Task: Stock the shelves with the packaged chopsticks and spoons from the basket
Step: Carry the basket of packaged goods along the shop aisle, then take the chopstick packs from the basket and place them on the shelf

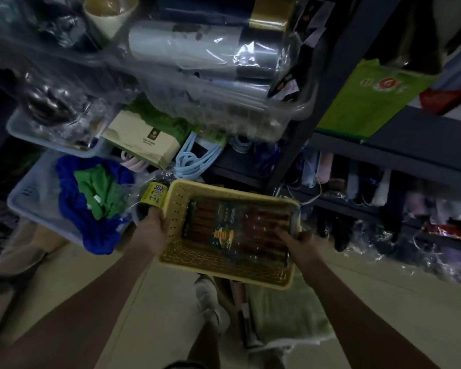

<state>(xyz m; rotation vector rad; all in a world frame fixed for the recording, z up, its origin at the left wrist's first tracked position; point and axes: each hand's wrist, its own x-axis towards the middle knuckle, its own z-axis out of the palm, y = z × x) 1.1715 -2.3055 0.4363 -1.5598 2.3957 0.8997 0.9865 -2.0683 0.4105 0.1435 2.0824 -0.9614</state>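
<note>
In the head view, a yellow perforated basket (230,235) is held out in front of the person, above the pale floor (383,302) and just short of the dark metal shelves (338,83). Its long axis runs left to right, tilted slightly down toward the right.

The left hand (152,230) grips the basket's left short wall, fingers curled around the rim. The right hand (301,245) holds the right end, its fingers curled over the rim and one finger stretched inward, touching the packaged chopsticks (237,230).

That pack lies flat on the basket's floor, its long axis along the basket's length. The dark brown sticks inside run left to right under clear wrap with a green and gold label at the middle. Whether any spoons lie there cannot be told.

Left of the basket, a pale blue tray (35,206) holds blue and green fabric (91,198). A clear plastic bin (224,83) sits on the shelf above.
</note>
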